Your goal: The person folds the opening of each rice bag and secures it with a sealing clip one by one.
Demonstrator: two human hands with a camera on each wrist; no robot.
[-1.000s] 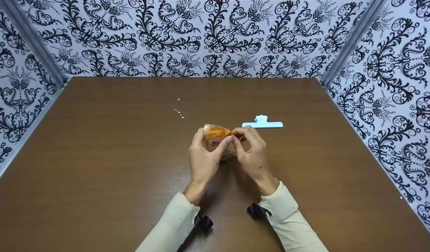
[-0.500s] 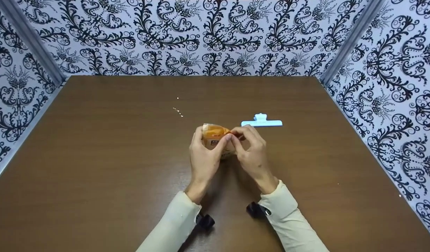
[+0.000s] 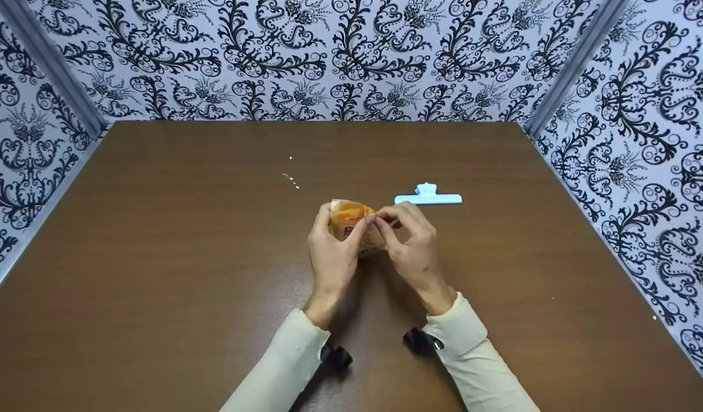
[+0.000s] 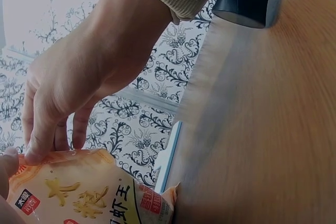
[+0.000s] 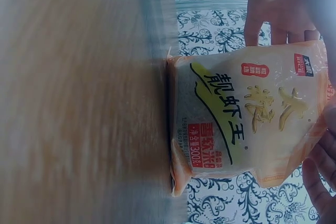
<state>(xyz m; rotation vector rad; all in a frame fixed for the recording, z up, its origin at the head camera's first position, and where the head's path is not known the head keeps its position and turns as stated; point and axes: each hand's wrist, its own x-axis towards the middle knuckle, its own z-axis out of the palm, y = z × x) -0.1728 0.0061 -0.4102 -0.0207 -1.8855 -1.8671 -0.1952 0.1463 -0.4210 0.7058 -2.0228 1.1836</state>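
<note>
Two bare hands keep nearly the pose of a second ago: the left hand (image 3: 333, 252) and the right hand (image 3: 411, 246) still pinch the top edge of an orange-and-cream printed plastic bag (image 5: 247, 114), fingers narrowed on its film, thumb tips close together. Little else differs — the scene sits slightly higher in the head view, and the long pale-blue bar clip (image 3: 427, 199) with its small stepped handle lies in the same place, just beyond the right hand.

Glossy and crinkled, the bag stands upright between the hands, its base at the brown wood-grain table (image 3: 157, 257); gold and black characters and red labels cover its front. Cream sleeves (image 3: 283, 357) — finely ribbed at the cuff — reach in.
</note>
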